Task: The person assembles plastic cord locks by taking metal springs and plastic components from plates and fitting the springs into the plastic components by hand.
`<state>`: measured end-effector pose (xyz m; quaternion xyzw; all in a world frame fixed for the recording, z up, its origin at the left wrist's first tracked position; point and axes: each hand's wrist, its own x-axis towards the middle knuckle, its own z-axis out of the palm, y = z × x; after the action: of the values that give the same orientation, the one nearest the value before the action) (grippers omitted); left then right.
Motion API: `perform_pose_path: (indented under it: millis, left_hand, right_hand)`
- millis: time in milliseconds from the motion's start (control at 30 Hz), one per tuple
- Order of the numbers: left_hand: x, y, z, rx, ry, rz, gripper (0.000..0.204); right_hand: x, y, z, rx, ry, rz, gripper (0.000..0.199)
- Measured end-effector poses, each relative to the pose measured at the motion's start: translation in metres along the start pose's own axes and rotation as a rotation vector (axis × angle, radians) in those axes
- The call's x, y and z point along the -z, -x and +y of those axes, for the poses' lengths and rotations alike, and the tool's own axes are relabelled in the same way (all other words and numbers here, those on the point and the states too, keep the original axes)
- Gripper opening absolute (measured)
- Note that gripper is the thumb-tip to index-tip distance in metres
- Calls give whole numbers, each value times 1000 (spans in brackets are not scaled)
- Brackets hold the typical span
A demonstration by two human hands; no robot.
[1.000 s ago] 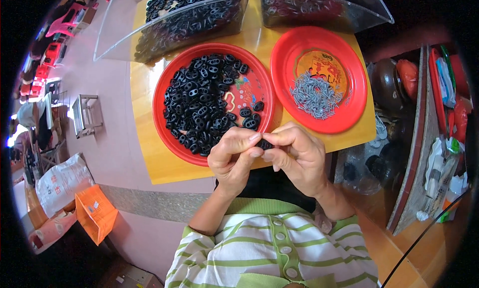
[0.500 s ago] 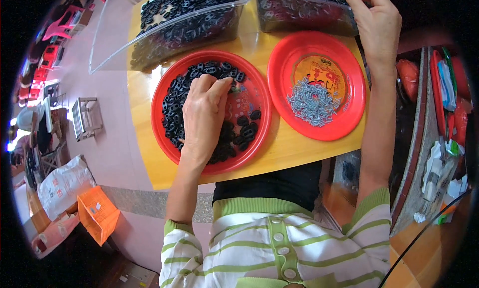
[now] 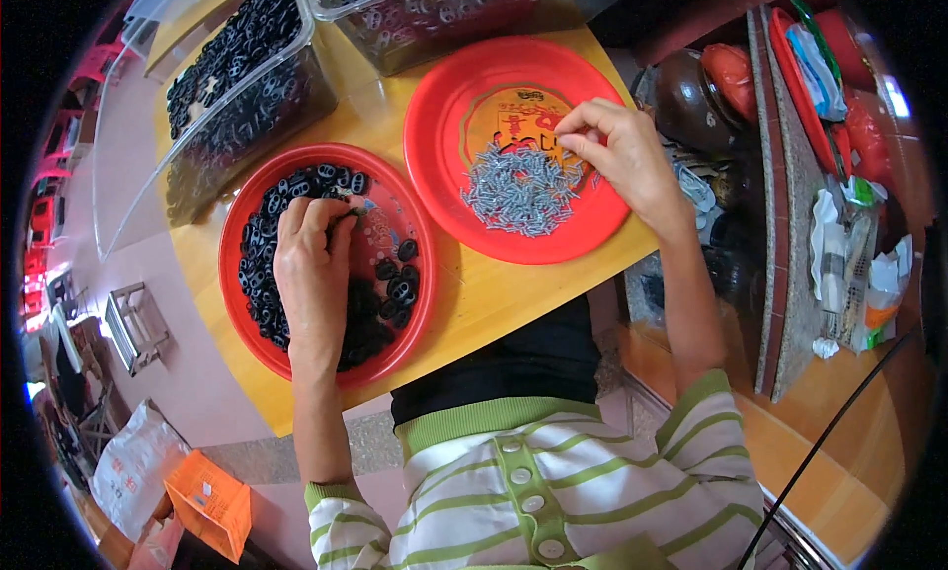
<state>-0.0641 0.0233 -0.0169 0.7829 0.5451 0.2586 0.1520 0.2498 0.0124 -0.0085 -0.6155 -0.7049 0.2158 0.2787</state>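
Observation:
My left hand (image 3: 312, 259) is over a round red tray (image 3: 427, 264) at the left, thumb and fingers pinched together. Whatever is between those fingertips is too small to make out. Small black oval pieces with two holes (image 3: 259, 259) fill much of this tray, and darker rounded black pieces (image 3: 403, 291) lie at its right side. To the right stands a red plate (image 3: 434, 116) with a heap of short grey metal pins (image 3: 518, 193). Just above its right part, my right hand (image 3: 632, 160) is closed in a pinch; its contents, if any, cannot be seen.
Two clear plastic bins hold black pieces, one at the far left (image 3: 286, 66) and one at the back (image 3: 415, 27). All stand on a yellow table (image 3: 484, 298). A stone-edged ledge (image 3: 790, 303) and a dark round jar (image 3: 691, 96) are at the right. A metal stool (image 3: 135, 328) stands left.
My right hand has come from the back bin down to the plate of pins. My left hand stays pinched over the black pieces. The whole view has turned and shifted.

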Motion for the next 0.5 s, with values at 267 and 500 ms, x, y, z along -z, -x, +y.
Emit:
perform_pose_path:
  millis: [267,500]
  left_hand:
    - [6,27,23,145,487,3,9]
    - [-8,60,43,405,1100,-46,20]
  right_hand:
    - [-8,19,8,60,23,98,10]
    - [-10,21,7,77,43,75,9]
